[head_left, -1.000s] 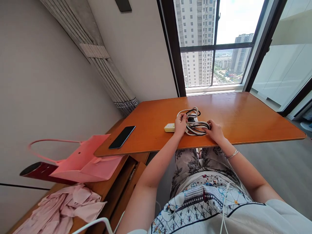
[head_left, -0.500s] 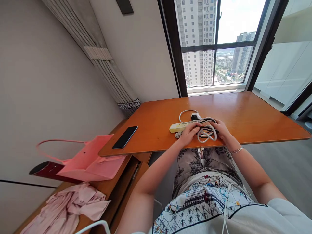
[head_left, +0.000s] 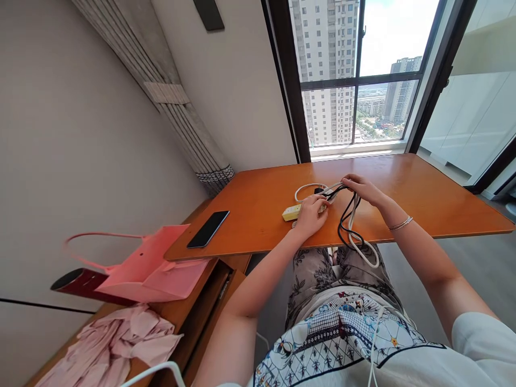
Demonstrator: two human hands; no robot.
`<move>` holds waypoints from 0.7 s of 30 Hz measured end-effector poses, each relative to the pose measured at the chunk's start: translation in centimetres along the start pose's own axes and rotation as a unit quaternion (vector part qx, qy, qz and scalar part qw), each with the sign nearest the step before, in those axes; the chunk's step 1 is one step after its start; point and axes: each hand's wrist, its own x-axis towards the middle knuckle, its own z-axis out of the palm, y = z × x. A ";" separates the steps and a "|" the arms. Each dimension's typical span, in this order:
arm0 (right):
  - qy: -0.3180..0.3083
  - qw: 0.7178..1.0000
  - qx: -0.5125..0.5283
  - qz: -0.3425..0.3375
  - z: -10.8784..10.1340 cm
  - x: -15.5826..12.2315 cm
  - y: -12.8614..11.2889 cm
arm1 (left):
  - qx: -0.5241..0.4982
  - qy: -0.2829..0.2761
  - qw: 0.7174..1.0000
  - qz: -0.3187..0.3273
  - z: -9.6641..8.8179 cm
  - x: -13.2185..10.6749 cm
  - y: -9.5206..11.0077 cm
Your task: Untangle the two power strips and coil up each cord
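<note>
one yellow power strip [head_left: 291, 213], on the wooden table [head_left: 427, 204], left hand [head_left: 311, 216] over it, finger grip cannot be told; white cord [head_left: 351, 221] and black cord [head_left: 339, 228], bunched within right-hand [head_left: 360, 187] fingers, loops hanging past the near edge; one phone [head_left: 208, 229], lying left.

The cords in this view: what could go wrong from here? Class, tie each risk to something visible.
1. The white cord and black cord run together under the right hand, so they could tangle.

2. Their loops hang past the near edge of the table, so they might snag there or slip off.

3. The left hand hides part of the power strip; if a cord is attached there, a tug might drag it.
</note>
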 end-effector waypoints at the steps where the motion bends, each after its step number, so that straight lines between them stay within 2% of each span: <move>1: -0.002 0.998 -0.049 -0.024 0.0 0.4 -0.3 | 0.022 -0.003 1.000 -0.005 0.1 0.0 -0.2; 4: -0.008 0.971 -0.203 -0.125 -0.1 1.4 -1.7 | 0.060 -0.007 0.998 -0.023 0.3 -0.2 -0.6; 8: -0.028 0.886 -0.381 -0.262 -0.2 2.8 -3.5 | 0.094 -0.021 0.994 -0.046 0.5 -0.2 -1.3; 10: -0.036 0.846 -0.445 -0.291 -0.3 3.3 -3.6 | 0.103 -0.030 0.993 -0.056 0.5 -0.1 -1.8; 12: -0.041 0.827 -0.477 -0.295 -0.6 3.5 -3.0 | 0.099 -0.033 0.992 -0.066 0.5 0.1 -2.2; 14: -0.045 0.837 -0.472 -0.273 -1.2 3.5 -2.0 | 0.083 -0.037 0.992 -0.084 0.6 0.2 -2.6; 16: -0.040 0.864 -0.445 -0.230 -2.1 3.3 -0.7 | 0.066 -0.047 0.992 -0.102 0.6 0.2 -2.8; 21: 0.055 0.923 -0.364 -0.110 -3.9 3.1 2.3 | 0.052 -0.060 0.990 -0.118 0.7 0.5 -3.0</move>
